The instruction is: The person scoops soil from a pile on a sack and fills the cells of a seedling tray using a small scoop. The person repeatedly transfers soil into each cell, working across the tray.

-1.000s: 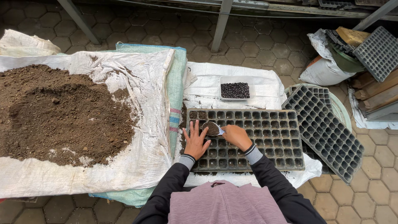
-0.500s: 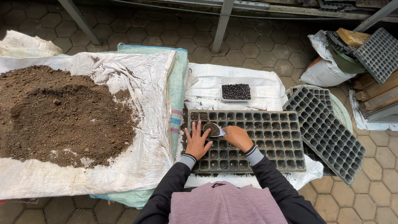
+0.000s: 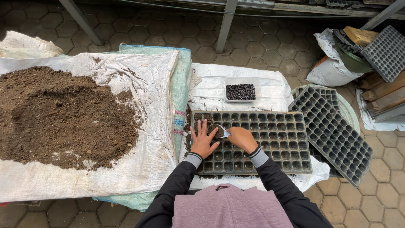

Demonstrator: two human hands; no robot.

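Little changed vs. 1 s ago: left hand point(image 3: 202, 141) kept spread flat on seed tray point(image 3: 270, 139); soil scoop point(image 3: 216, 131) still gripped by right hand point(image 3: 241, 139), over same corner cells.

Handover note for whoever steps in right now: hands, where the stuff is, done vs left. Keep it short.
Left hand: flat, fingers spread on the left end of the seed tray, holding nothing.
Right hand: gripping a small scoop of soil, held over the tray's left cells.
Soil pile: on the white sack to the left.
Dish of dark pellets: on the cloth behind the tray.
Spare trays: stacked at the right.
Done: only a few cells at the tray's top-left corner show soil.
Left: nearly all the other cells look empty.
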